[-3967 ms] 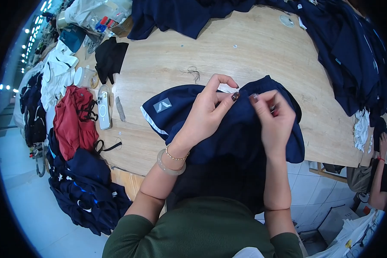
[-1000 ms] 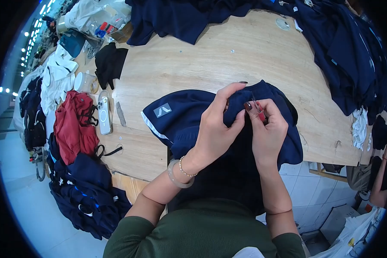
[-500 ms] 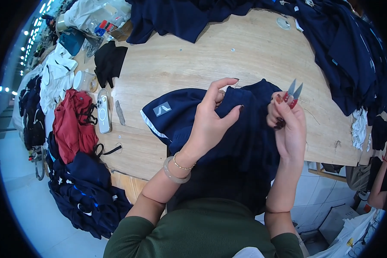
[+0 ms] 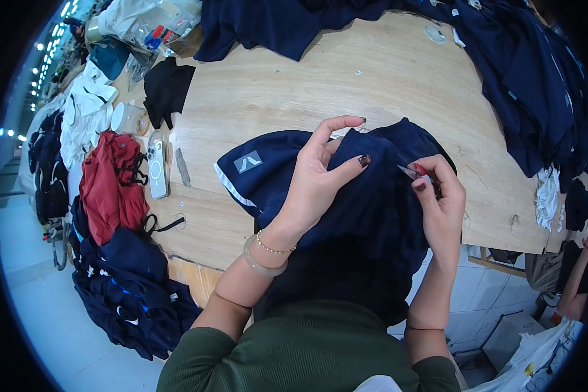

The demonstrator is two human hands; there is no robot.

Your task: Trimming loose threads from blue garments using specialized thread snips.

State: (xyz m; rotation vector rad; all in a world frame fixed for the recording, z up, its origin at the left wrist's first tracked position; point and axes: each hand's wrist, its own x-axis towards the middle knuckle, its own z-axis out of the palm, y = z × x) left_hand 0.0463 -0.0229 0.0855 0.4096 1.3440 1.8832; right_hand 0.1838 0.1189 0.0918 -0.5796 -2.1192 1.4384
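A navy garment (image 4: 366, 209) lies bunched over the table's near edge and my lap, with a white-trimmed hem and a grey patch on its left part. My left hand (image 4: 317, 173) holds its gathered upper edge, the thumb resting on the cloth and the index finger stretched above it. The other fingers are partly hidden by the fabric. In my right hand (image 4: 441, 196) is a small pair of thread snips (image 4: 409, 171), gripped between thumb and fingers. Their blades point left toward the garment, and their handles are mostly covered by my fingers.
The wooden table (image 4: 294, 91) carries navy cloth (image 4: 261, 29) along its far side and more navy garments (image 4: 529, 85) at right. Red cloth (image 4: 111, 189), a phone (image 4: 157, 166) and black cloth (image 4: 168, 91) lie at left. Another person's arm (image 4: 575, 281) shows at far right.
My right hand has turned the snips from pointing up to pointing left, bringing the blades down close to the garment. My left hand keeps nearly the same place on the cloth.
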